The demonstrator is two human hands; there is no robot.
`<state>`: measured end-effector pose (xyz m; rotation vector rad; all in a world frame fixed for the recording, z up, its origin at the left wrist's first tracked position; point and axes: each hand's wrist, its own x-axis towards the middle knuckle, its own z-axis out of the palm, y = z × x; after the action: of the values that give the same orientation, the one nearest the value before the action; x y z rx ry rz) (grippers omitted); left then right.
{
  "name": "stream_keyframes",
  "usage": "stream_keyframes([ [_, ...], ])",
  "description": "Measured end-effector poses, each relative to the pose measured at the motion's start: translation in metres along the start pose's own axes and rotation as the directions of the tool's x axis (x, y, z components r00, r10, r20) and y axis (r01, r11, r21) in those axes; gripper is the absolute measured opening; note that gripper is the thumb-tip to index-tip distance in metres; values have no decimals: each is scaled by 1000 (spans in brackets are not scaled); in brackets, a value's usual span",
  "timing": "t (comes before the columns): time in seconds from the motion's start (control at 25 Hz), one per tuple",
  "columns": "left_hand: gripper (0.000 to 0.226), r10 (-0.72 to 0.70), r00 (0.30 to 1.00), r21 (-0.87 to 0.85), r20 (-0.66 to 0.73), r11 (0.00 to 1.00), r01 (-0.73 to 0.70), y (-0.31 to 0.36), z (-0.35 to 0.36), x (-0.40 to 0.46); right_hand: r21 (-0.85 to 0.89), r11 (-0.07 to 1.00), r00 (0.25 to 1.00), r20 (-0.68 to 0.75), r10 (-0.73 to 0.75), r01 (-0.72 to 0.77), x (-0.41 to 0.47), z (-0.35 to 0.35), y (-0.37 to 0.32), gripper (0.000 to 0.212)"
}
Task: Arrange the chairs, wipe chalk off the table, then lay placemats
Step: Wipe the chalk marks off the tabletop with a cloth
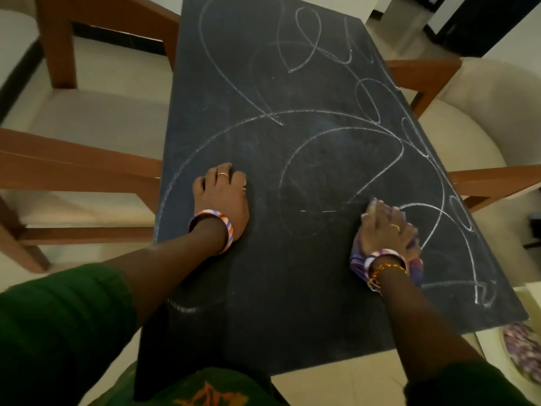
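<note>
**Desk:** Take me across from the left. What have you got?

**Operator:** Wooden chairs [87,159] with cream seats sit at the left edge of the table [292,332]. Next I see the left hand [224,200], spread flat, palm down on the dark top, holding nothing. I read it as a brace while the person leans in.

**Desk:** And the right?

**Operator:** The right hand [386,230] presses down on a purple patterned cloth [358,259], fingers splayed over it and pinning it to the near right of the top, right beside a chalk loop. Wiping is under way, I judge.

**Desk:** The surface?

**Operator:** The near middle looks mostly clean; chalk scribbles [292,112] cover the far half and right edge. Another chair [468,127] stands on the right. Pale tiled floor, dim room. A patterned round thing near right could be a placemat; I can't tell.
</note>
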<state>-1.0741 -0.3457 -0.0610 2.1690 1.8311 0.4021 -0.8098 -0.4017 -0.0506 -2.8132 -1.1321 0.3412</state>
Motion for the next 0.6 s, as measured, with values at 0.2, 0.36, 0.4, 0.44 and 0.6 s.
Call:
stream_keyframes([
  [0.2, 35, -13, 1000, 23, 4, 1000, 13, 1, 1, 3, -61, 987, 988, -19, -152, 151, -50, 23, -59, 51],
  [0.36, 36, -10, 1000, 26, 5, 1000, 10, 3, -1, 1, -106, 815, 821, 92, -563, 570, -83, 41, -110, 52],
  [0.4, 36, -8, 1000, 17, 2, 1000, 8, 2, -1, 1, -99, 815, 820, 93, -564, 571, -71, 37, -107, 52],
  [0.44, 36, -7, 1000, 9, 1, 1000, 7, 1, -2, 0, -88, 843, 848, 75, -525, 530, -55, 32, -97, 51],
  [0.6, 35, -2, 1000, 18, 0, 1000, 2, 2, -1, 0, -37, 990, 990, 23, -139, 140, -3, 4, -28, 49],
])
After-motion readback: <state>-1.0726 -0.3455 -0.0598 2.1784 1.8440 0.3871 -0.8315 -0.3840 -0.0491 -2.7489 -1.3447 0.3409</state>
